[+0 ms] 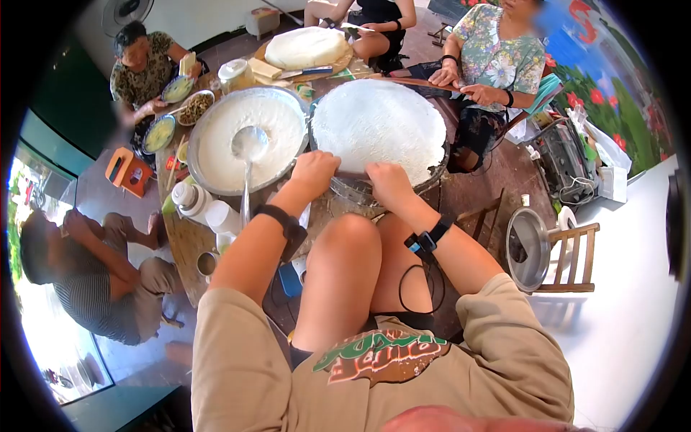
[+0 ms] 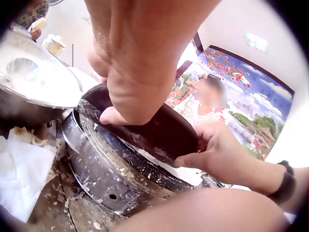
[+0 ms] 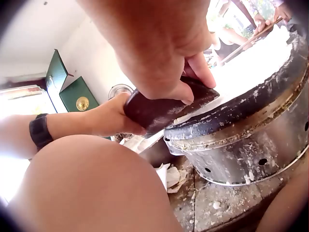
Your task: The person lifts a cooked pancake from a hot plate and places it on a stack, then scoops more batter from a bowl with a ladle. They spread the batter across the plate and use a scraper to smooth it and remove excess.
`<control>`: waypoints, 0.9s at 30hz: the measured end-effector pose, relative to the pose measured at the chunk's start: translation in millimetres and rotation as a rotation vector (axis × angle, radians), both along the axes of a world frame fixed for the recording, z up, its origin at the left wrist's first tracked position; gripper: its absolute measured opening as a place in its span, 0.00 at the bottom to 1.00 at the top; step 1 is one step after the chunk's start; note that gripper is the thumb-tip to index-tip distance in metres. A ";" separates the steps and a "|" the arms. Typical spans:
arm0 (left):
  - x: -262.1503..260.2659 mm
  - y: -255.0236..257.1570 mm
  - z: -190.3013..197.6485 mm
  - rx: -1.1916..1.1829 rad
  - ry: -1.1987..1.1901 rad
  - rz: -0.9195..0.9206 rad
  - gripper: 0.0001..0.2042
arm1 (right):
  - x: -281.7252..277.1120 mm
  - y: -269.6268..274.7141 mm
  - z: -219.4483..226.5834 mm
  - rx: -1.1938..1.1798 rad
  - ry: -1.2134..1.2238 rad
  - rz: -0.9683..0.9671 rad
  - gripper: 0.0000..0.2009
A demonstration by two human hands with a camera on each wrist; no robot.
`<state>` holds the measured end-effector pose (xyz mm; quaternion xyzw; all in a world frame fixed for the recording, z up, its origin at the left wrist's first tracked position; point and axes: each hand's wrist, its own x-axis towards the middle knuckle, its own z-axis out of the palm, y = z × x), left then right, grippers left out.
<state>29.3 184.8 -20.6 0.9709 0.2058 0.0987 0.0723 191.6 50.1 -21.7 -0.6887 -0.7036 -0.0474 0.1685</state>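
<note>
Both hands hold a dark brown curved scraper [image 2: 159, 137] at the near edge of a round griddle [image 3: 241, 108]. My left hand [image 1: 315, 173] grips one end, thumb on the near face in the left wrist view. The other end is pinched by my right hand [image 1: 392, 186], its thumb against the near face too. A thin white batter sheet [image 1: 378, 122] covers the griddle top, with a ragged edge at the right. Under the griddle stands a batter-spattered metal stove [image 3: 236, 154] with round holes. To the left, a large basin [image 1: 205, 180] holds white batter and a ladle [image 1: 247, 180].
White bottles [image 1: 193, 200] stand left of my left forearm. A pale stack [image 1: 308, 47] lies on a round board behind the basin. Across the griddle, a person in a floral shirt [image 1: 497, 54] holds a long wooden stick [image 1: 414, 83]. A metal pan [image 1: 534, 273] rests at the right.
</note>
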 end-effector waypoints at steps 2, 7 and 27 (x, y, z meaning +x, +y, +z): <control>0.4 -7.0 -1.4 -0.010 0.004 -0.022 0.06 | 1.3 -10.3 0.7 0.002 0.015 0.001 0.06; 3.6 -27.8 27.5 -0.051 0.135 -0.082 0.06 | 11.3 -31.5 12.6 -0.046 0.081 -0.025 0.06; 195.6 119.0 13.2 0.058 0.081 0.147 0.08 | 177.1 143.5 4.6 0.231 -0.049 -0.149 0.04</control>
